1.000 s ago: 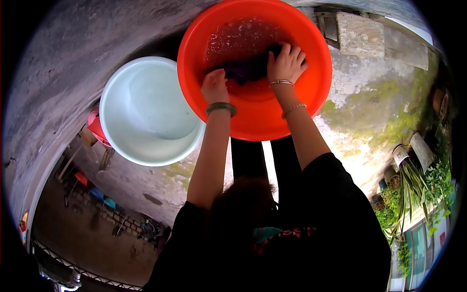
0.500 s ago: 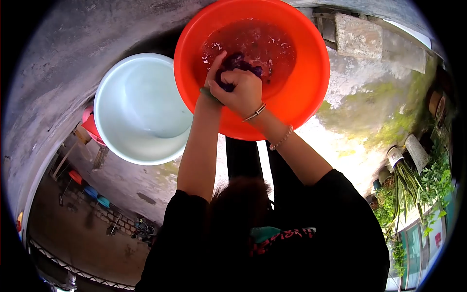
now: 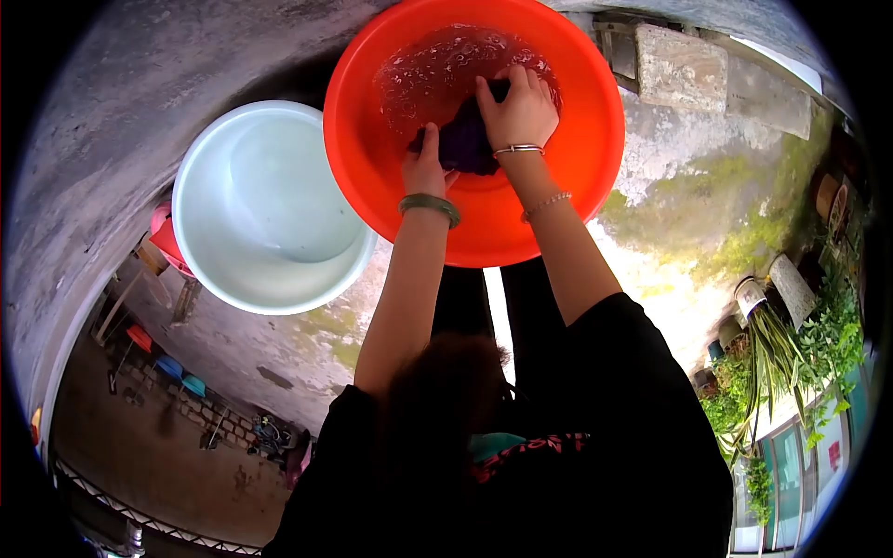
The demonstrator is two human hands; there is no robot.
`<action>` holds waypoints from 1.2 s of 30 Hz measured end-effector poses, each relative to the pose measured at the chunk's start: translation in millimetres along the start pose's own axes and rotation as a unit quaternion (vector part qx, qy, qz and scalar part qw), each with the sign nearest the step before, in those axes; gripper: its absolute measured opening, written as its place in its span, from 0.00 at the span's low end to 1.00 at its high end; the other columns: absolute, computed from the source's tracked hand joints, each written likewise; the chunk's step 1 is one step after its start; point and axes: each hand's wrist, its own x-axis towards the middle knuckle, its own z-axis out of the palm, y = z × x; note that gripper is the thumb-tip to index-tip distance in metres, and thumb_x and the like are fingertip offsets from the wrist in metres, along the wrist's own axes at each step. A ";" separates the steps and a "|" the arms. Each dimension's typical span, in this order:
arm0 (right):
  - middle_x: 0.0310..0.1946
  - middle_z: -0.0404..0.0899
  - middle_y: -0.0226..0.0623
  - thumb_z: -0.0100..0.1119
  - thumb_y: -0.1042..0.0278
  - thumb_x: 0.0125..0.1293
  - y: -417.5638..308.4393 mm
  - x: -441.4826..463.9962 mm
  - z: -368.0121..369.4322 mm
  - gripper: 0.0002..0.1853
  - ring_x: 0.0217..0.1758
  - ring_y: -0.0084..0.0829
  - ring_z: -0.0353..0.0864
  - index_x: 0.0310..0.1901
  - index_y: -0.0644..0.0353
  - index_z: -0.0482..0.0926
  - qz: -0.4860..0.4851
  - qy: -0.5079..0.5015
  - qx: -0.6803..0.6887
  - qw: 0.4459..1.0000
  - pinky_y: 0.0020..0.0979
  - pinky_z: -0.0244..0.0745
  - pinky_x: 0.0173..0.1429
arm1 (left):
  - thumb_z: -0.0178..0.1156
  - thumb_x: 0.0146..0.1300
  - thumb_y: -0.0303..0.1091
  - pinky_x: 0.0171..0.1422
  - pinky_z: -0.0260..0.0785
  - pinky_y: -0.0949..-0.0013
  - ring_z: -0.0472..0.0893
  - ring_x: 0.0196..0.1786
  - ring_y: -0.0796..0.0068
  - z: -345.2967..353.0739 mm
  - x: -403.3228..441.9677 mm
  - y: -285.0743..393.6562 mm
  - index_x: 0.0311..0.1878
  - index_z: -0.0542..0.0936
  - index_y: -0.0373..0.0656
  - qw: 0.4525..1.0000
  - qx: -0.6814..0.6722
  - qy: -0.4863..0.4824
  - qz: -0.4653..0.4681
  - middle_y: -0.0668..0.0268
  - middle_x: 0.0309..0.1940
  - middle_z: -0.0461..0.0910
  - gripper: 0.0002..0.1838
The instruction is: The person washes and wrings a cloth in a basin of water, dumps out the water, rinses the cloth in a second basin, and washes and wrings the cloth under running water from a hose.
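Two hands work one piece of wet, dark purple cloth (image 3: 467, 147) inside the orange-red plastic basin (image 3: 595, 167) at the upper centre of the frame. The cloth lies bunched between the hands, at the near side of the bubbly water (image 3: 423, 74). The left hand (image 3: 424, 175) grasps its left end, thumb pointing up the frame; the right hand (image 3: 523, 113) is bent over its upper right part, thumb and fingers closed on the folds. The step in hand looks like rubbing or working the cloth by hand. Another rub would call for a firm hold at both ends, with the folds brought together above the water; wet fabric could slip or splash.

Much is hard to make out. The right palm and the left hand's lower fingers are partly hidden, so how tightly either one squeezes cannot be told. The cloth is so dark that its folds merge, and whether it is a garment is unclear. The top of the orange-red basin is cut off by the frame. Its rim covers the right edge of the pale blue basin (image 3: 209, 223) at left; how much liquid that one holds is uncertain. A red object (image 3: 169, 247) behind it is mostly hidden. Black lens edges swallow the corners.
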 end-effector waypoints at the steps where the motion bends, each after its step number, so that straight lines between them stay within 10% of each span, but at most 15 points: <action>1: 0.53 0.73 0.39 0.58 0.47 0.55 7.2 -1.5 7.1 0.22 0.55 0.37 0.72 0.49 0.47 0.75 -0.012 0.006 -0.045 0.999 0.43 0.69 0.47 | 0.56 0.63 0.45 0.51 0.70 0.60 0.78 0.48 0.69 -5.4 1.8 1.2 0.59 0.64 0.47 1.000 0.011 -0.001 0.028 0.64 0.50 0.74 0.25; 7: 0.66 0.56 0.37 0.57 0.43 0.55 18.3 -43.3 49.7 0.33 0.67 0.42 0.53 0.63 0.39 0.65 -0.216 -0.055 -0.203 0.953 0.57 0.59 0.54 | 0.62 0.54 0.36 0.58 0.64 0.53 0.65 0.62 0.61 -43.5 45.7 -17.3 0.67 0.56 0.49 0.973 0.059 0.080 0.207 0.55 0.61 0.63 0.38; 10: 0.57 0.67 0.35 0.58 0.52 0.57 20.2 -15.1 68.5 0.18 0.62 0.39 0.62 0.49 0.45 0.73 -0.254 -0.087 -0.150 0.952 0.51 0.65 0.52 | 0.59 0.58 0.44 0.62 0.61 0.56 0.64 0.63 0.61 -37.3 44.2 -7.7 0.70 0.52 0.48 0.972 0.086 0.030 0.219 0.55 0.62 0.63 0.40; 14: 0.43 0.78 0.36 0.59 0.54 0.57 -11.2 -1.6 34.7 0.14 0.42 0.38 0.79 0.41 0.51 0.74 -0.091 -0.101 0.142 0.980 0.37 0.73 0.39 | 0.53 0.62 0.52 0.60 0.64 0.65 0.68 0.59 0.63 -2.4 4.8 10.8 0.64 0.62 0.42 0.976 -0.154 -0.146 -0.038 0.61 0.61 0.64 0.32; 19: 0.16 0.75 0.33 0.66 0.55 0.47 -42.4 -48.2 -44.3 0.15 0.20 0.36 0.76 0.19 0.55 0.74 -0.216 -0.094 0.320 0.918 0.32 0.70 0.24 | 0.49 0.65 0.53 0.52 0.69 0.66 0.75 0.48 0.65 -6.8 38.2 7.5 0.52 0.71 0.43 0.799 -0.329 -0.491 -0.113 0.68 0.49 0.74 0.23; 26: 0.14 0.73 0.33 0.64 0.64 0.44 -38.8 -53.5 -45.0 0.11 0.16 0.36 0.73 0.16 0.56 0.73 -0.231 0.051 0.277 0.931 0.30 0.68 0.22 | 0.45 0.68 0.50 0.44 0.71 0.69 0.76 0.43 0.73 14.3 5.5 7.7 0.49 0.72 0.46 0.945 -0.176 -0.264 -0.074 0.70 0.40 0.75 0.19; 29: 0.14 0.74 0.38 0.63 0.61 0.48 -26.0 -33.3 -26.8 0.12 0.19 0.40 0.76 0.17 0.58 0.74 0.047 -0.008 0.401 0.915 0.35 0.71 0.25 | 0.44 0.69 0.49 0.41 0.72 0.70 0.77 0.40 0.76 27.6 -4.4 2.2 0.48 0.72 0.47 0.983 -0.087 -0.156 -0.035 0.71 0.36 0.76 0.17; 32: 0.16 0.75 0.39 0.63 0.59 0.49 -17.2 -30.0 -20.3 0.11 0.21 0.41 0.77 0.21 0.58 0.76 0.045 0.002 0.312 0.949 0.37 0.72 0.27 | 0.50 0.66 0.49 0.38 0.72 0.71 0.77 0.38 0.77 26.3 -12.2 -5.5 0.47 0.73 0.38 0.995 -0.033 -0.087 0.039 0.66 0.39 0.76 0.21; 35: 0.21 0.78 0.37 0.63 0.57 0.50 -11.2 -21.0 -18.4 0.11 0.24 0.41 0.79 0.29 0.55 0.79 0.029 0.048 0.132 0.990 0.37 0.72 0.27 | 0.55 0.63 0.45 0.40 0.73 0.71 0.78 0.38 0.75 17.9 -10.2 -12.7 0.51 0.70 0.34 0.994 0.025 -0.046 0.095 0.63 0.42 0.76 0.23; 36: 0.38 0.80 0.36 0.63 0.57 0.51 -9.4 -18.6 -24.2 0.15 0.39 0.38 0.79 0.40 0.51 0.78 0.041 -0.022 0.101 0.994 0.36 0.73 0.35 | 0.56 0.63 0.43 0.41 0.73 0.71 0.78 0.38 0.74 19.3 -15.8 -13.3 0.52 0.70 0.33 0.992 0.048 -0.031 0.112 0.63 0.43 0.76 0.23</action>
